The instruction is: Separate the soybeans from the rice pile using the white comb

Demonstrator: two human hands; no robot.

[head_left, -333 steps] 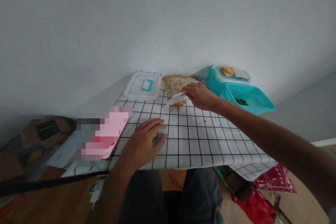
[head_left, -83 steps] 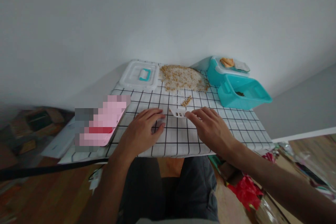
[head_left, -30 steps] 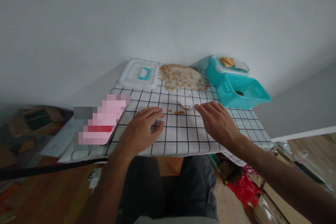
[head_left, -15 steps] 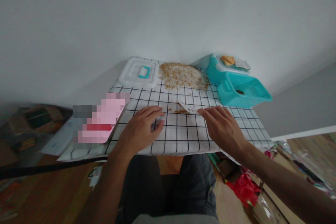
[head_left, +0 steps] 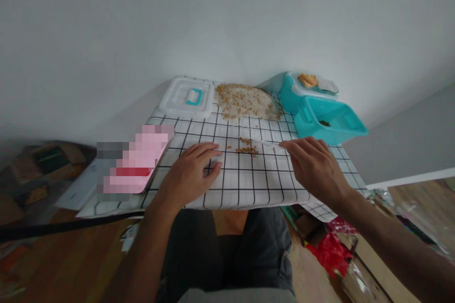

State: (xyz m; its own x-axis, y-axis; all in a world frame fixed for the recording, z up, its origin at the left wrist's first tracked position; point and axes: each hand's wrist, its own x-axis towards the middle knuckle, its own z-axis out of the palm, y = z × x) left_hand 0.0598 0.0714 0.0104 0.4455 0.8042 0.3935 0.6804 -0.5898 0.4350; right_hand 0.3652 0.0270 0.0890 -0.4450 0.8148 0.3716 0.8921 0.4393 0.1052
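My right hand (head_left: 316, 163) pinches one end of a thin white card (head_left: 266, 143), seen almost edge-on above the checked cloth. Just left of the card's far end lie small heaps of yellow-brown kernels (head_left: 247, 150). On the other side of them, my left hand (head_left: 194, 170) rests on the cloth with its fingers apart and nothing held. Farther back spreads a large pile of white grains mixed with yellow-brown kernels (head_left: 249, 102). An open turquoise bin (head_left: 313, 128) stands beyond my right hand, with a few dark bits on its bottom.
A clear lid with a turquoise handle (head_left: 188, 97) lies back left of the grain pile. Behind the open bin is a lidded turquoise box (head_left: 289, 94) with an orange cloth (head_left: 307, 79) on top. A pink, blurred-out object (head_left: 142, 158) lies at the left edge.
My right hand and the card have moved right, and the card has turned more edge-on. A second small heap of kernels shows where the card was. My left hand stays put.
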